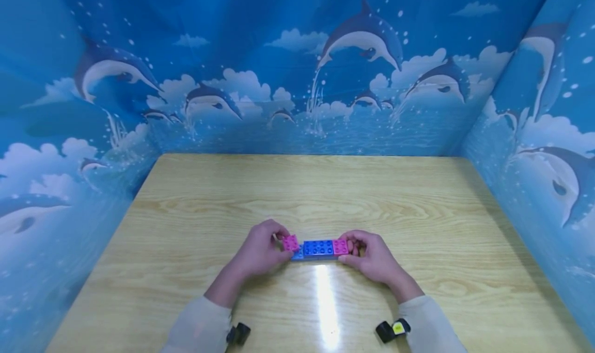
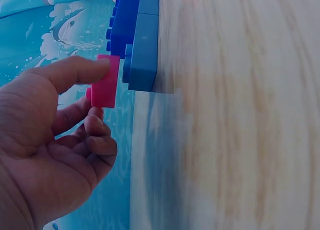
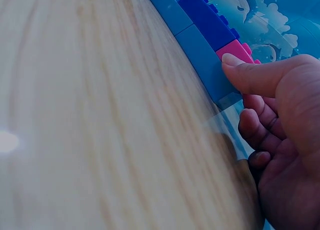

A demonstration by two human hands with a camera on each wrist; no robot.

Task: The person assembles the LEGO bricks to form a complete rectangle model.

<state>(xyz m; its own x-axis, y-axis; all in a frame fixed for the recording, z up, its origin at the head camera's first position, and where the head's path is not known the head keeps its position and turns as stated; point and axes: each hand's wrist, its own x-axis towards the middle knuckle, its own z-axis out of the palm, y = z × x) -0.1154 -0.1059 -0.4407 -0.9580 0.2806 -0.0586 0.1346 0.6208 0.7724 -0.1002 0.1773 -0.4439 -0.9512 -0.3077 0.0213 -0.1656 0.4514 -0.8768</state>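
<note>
My left hand point(image 1: 262, 250) pinches a small pink toy brick point(image 2: 106, 83) between thumb and fingers. That brick, studs up, hovers just above the left end of a row of light blue bricks point(image 2: 144, 53), with a thin gap showing in the left wrist view. Two light blue bricks lie end to end on the table as the bottom layer. A dark blue brick point(image 1: 318, 247) sits on their middle, and a second pink brick point(image 1: 341, 246) stands against it at the right end. My right hand point(image 1: 372, 255) grips that right end, its thumb on the near side.
The wood-grain table point(image 1: 186, 203) reaches well beyond the bricks on all sides. Blue dolphin-printed curtains point(image 1: 260, 48) enclose its back and both sides. A black device is strapped to each wrist, one at the left cuff point(image 1: 238, 334).
</note>
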